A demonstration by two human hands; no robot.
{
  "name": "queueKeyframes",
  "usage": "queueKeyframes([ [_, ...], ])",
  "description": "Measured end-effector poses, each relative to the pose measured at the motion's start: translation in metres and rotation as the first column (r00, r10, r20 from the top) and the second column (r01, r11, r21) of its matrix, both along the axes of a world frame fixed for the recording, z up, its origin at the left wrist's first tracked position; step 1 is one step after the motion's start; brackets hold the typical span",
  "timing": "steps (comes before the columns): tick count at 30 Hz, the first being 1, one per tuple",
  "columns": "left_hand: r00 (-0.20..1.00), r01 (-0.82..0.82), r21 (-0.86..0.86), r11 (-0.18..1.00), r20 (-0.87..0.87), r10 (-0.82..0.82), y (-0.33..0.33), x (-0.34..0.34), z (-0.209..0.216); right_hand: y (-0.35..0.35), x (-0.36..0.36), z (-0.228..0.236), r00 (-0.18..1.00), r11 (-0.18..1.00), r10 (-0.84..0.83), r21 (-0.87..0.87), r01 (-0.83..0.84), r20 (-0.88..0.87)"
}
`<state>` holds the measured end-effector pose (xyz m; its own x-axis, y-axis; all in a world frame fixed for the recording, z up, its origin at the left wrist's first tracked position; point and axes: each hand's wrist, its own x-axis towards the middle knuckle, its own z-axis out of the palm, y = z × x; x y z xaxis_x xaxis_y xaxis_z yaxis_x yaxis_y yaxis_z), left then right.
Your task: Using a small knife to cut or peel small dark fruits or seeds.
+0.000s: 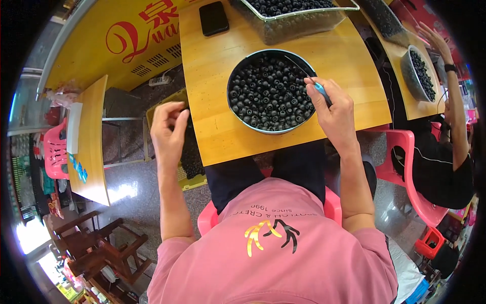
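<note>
Dark round pieces (271, 93) in the upper-centre bowl (273, 132) look light, firm, apt to roll; pinch their sides. Right grip (335, 114) holds a blue-handled pick (320, 90); left grip (169, 129) is curled, contents I cannot tell.

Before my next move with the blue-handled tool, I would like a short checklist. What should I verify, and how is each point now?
1. Right hand grips the blue-handled tool: ok.
2. Tool tip free of the dark round pieces: cannot tell, the tip is too thin to see clearly.
3. Bowl wholly on the table: ok.
4. Left hand at the bowl: not ok, it is beyond the table's left edge, near the yellow crate.
5. Piece between the left fingers: cannot tell.
6. Phone apart from the bowl: ok.
</note>
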<state>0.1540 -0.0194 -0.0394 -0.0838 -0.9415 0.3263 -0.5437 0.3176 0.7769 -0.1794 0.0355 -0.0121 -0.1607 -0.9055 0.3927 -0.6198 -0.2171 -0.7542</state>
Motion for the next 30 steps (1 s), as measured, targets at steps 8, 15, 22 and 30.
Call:
queueKeyframes([
  [8,0.803,0.562,-0.155,0.812,0.335,-0.492,-0.035,-0.116,0.012,0.013,-0.003,0.001,1.000,1.000,0.004,-0.016,-0.004,0.016],
  [15,0.651,0.622,-0.008,0.783,0.562,-0.511,-0.046,-0.138,0.002,0.021,-0.007,0.004,0.999,1.000,0.007,0.009,-0.008,0.044],
  [22,0.788,0.615,0.145,0.775,-0.063,-0.613,-0.020,-0.131,0.031,0.011,0.014,-0.001,0.947,0.998,0.049,0.033,-0.062,0.316],
  [30,0.794,0.593,0.012,0.805,-0.177,-0.582,-0.003,-0.133,0.041,-0.002,0.041,-0.004,0.807,0.985,0.104,0.051,-0.164,0.582],
])
